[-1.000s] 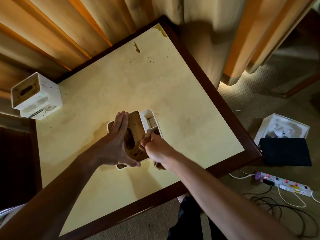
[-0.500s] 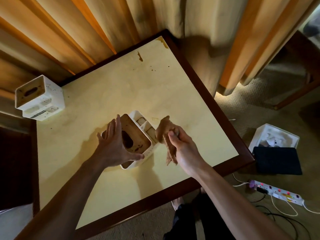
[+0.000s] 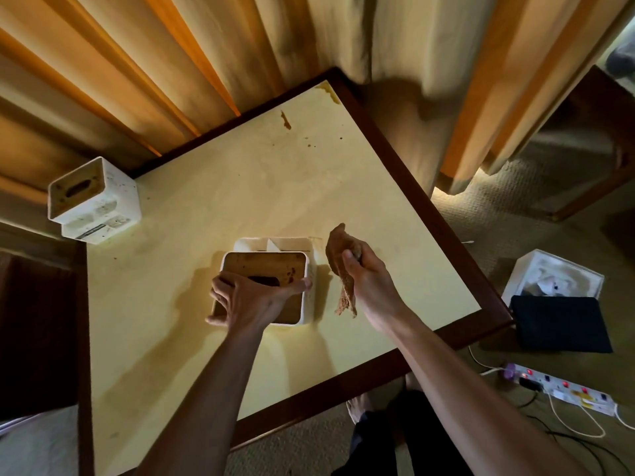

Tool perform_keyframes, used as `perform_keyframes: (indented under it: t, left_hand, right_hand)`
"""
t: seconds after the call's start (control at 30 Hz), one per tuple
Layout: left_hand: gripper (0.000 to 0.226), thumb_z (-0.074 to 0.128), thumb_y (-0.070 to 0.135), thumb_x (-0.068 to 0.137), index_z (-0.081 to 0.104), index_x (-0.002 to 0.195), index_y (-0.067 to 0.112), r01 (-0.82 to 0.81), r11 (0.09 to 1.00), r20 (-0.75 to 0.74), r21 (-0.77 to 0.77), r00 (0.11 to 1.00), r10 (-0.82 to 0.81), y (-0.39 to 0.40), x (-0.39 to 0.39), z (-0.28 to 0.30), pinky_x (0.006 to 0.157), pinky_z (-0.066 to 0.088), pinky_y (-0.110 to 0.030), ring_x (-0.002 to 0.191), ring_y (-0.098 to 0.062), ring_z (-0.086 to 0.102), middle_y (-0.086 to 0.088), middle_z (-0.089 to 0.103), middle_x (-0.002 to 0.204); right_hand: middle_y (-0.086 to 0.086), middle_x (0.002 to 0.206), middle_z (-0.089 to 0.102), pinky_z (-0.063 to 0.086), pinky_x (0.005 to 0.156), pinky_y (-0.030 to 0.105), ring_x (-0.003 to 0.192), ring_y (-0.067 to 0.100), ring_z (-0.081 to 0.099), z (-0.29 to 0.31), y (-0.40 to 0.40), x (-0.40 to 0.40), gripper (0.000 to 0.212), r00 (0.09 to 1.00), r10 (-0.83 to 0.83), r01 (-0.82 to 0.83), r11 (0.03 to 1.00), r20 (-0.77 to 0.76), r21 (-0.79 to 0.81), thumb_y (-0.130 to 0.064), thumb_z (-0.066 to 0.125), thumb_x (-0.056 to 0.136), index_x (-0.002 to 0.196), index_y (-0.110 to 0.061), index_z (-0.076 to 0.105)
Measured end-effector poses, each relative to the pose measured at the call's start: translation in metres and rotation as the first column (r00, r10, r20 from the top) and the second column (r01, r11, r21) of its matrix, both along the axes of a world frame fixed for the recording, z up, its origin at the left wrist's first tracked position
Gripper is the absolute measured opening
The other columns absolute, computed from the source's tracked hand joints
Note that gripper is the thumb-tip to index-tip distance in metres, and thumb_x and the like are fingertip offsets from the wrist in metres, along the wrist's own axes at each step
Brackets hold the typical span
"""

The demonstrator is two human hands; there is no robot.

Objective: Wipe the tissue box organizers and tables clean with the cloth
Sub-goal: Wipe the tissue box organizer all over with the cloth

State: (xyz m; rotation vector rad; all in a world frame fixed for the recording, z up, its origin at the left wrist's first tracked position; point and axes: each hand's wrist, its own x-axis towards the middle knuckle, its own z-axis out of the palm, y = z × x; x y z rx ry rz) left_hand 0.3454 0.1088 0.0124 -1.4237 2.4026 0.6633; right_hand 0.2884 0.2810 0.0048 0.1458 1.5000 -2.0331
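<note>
Our left hand (image 3: 252, 300) grips the organizer (image 3: 275, 266) mid-table (image 3: 240, 187), fingers and thumb spanning its wooden lid. Our right hand (image 3: 369, 280) pinches the cloth (image 3: 340, 255) just beside it, above the tabletop. A second organizer (image 3: 92, 201) sits at the table's far-left corner.

Long tan curtains (image 3: 213, 63) with orange folds hang across the top of the frame. Beige carpet (image 3: 481, 228) covers the floor at right, daylight glowing under the curtain hem. A power strip (image 3: 563, 389) with cables lies at lower right.
</note>
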Motion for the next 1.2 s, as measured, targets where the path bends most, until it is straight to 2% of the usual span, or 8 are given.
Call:
perform_keyframes:
  t: [0.27,0.37,0.53,0.63,0.83,0.97,1.07,1.2]
  left_hand:
    - [0.174,0.071,0.091,0.03,-0.017,0.154,0.006,-0.089,0.994,0.036,0.064,0.996,0.087,0.016,-0.01,0.01,0.113,-0.001,-0.071,0.152,-0.027,-0.014,-0.014,-0.009,0.164]
    - [0.171,0.063,0.094,0.028,-0.023,0.154,0.018,0.203,0.979,0.029,0.009,0.979,-0.203,-0.001,-0.009,0.013,0.112,-0.007,-0.072,0.148,-0.026,-0.03,-0.009,-0.029,0.162]
    - [0.167,0.075,0.088,0.025,-0.032,0.146,0.044,0.655,0.731,0.217,0.192,0.698,-0.682,-0.036,-0.016,0.02,0.111,-0.01,-0.071,0.137,-0.018,-0.046,0.011,-0.048,0.15]
    - [0.164,0.085,0.077,0.033,-0.026,0.149,0.045,0.707,0.677,0.271,0.205,0.624,-0.733,-0.043,-0.02,0.017,0.115,0.002,-0.071,0.143,-0.02,-0.038,0.015,-0.041,0.154]
    - [0.165,0.071,0.087,0.02,-0.009,0.155,0.037,0.663,0.741,0.201,0.107,0.715,-0.669,-0.041,-0.016,0.009,0.119,0.022,-0.054,0.151,-0.021,-0.01,0.013,-0.01,0.163]
    - [0.163,0.072,0.088,0.024,-0.008,0.156,0.035,0.626,0.776,0.204,0.075,0.752,-0.626,-0.037,-0.014,0.006,0.119,0.023,-0.051,0.151,-0.024,-0.002,0.008,-0.003,0.164]
    - [0.162,0.069,0.09,0.023,-0.007,0.156,0.035,0.623,0.78,0.204,0.058,0.758,-0.62,-0.036,-0.012,0.005,0.118,0.025,-0.051,0.15,-0.026,0.0,0.006,-0.002,0.164]
    - [0.16,0.075,0.086,0.029,-0.009,0.155,0.036,0.625,0.778,0.205,0.059,0.755,-0.622,-0.035,-0.013,0.005,0.117,0.026,-0.051,0.15,-0.026,0.0,0.006,-0.003,0.164]
  right_hand:
    - [-0.009,0.104,0.064,0.047,0.071,0.009,0.089,-0.01,0.064,-0.008,0.008,-0.002,0.025,1.0,0.001,-0.001,1.0,-0.012,0.031,-0.009,0.036,0.105,0.114,-0.024,0.054]
    - [-0.007,0.111,0.063,0.045,0.086,0.018,0.107,0.002,0.06,-0.013,0.011,-0.002,0.024,0.999,0.026,-0.023,0.996,-0.035,0.081,-0.014,0.039,0.105,0.116,-0.03,0.054]
    - [0.0,0.125,0.06,0.04,0.105,0.031,0.123,0.014,0.053,-0.019,0.015,-0.002,0.023,0.998,0.058,-0.055,0.995,-0.035,0.08,-0.016,0.042,0.104,0.119,-0.028,0.053]
    - [-0.001,0.125,0.061,0.041,0.104,0.03,0.122,0.013,0.054,-0.026,0.012,0.002,0.025,0.997,0.073,-0.071,0.995,-0.019,0.072,-0.016,0.041,0.105,0.123,-0.029,0.053]
    - [-0.011,0.103,0.063,0.046,0.075,0.009,0.097,-0.001,0.06,-0.033,0.003,0.009,0.029,0.99,0.125,-0.124,0.992,0.065,-0.029,-0.014,0.038,0.106,0.131,-0.018,0.051]
    - [-0.015,0.081,0.069,0.047,0.061,0.013,0.079,0.004,0.065,-0.04,-0.003,0.009,0.028,0.985,0.159,-0.155,0.986,0.071,-0.061,-0.015,0.04,0.105,0.127,-0.012,0.057]
    - [-0.007,0.094,0.067,0.049,0.054,0.016,0.068,-0.001,0.067,-0.04,-0.006,0.009,0.036,0.975,0.208,-0.196,0.971,0.082,-0.134,-0.018,0.038,0.105,0.14,-0.016,0.05]
    - [-0.009,0.108,0.045,0.047,0.071,0.035,0.095,0.01,0.056,-0.048,-0.019,0.013,0.048,0.945,0.325,-0.319,0.936,0.021,-0.147,-0.039,0.042,0.098,0.146,-0.041,0.037]
